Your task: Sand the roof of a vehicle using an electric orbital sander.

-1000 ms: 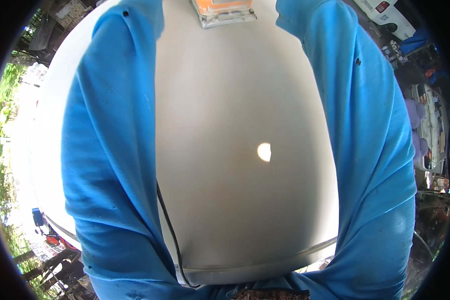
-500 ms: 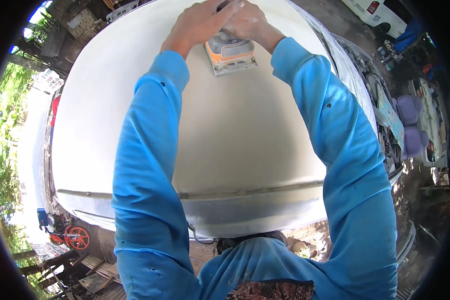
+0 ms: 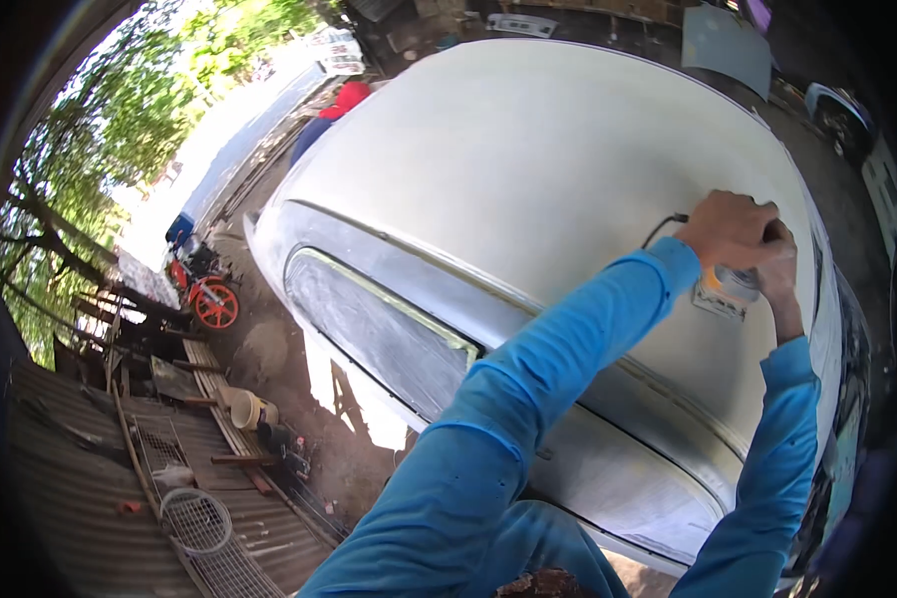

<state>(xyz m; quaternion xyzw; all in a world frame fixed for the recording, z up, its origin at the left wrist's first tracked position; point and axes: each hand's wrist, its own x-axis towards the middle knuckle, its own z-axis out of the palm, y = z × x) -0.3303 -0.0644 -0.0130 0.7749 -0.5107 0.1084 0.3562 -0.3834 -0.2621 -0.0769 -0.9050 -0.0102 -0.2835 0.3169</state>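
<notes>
Both of my hands are closed over the top of a power sander with an orange band and a grey base (image 3: 720,299). My left hand (image 3: 720,227) lies over its far left part, and my right hand (image 3: 775,261) grips from the right, the fingers of the two meeting. Most of the sander's body is hidden under them. Its base rests against the pale, dull-sanded roof (image 3: 528,149) of a vehicle, near the roof's right end. A dark cord (image 3: 660,227) runs out beside my left hand.
A raised rail (image 3: 419,251) runs along the roof's near edge, above side windows with a whitish film (image 3: 379,319). Left are a red motorcycle (image 3: 214,302), a pale bucket (image 3: 252,409) and corrugated metal sheets (image 3: 80,478). A loose panel (image 3: 726,48) stands at the far right.
The view has swung left, so the hands and sander now appear at the right and the vehicle's near side shows more. Both hands stay on the sander.
</notes>
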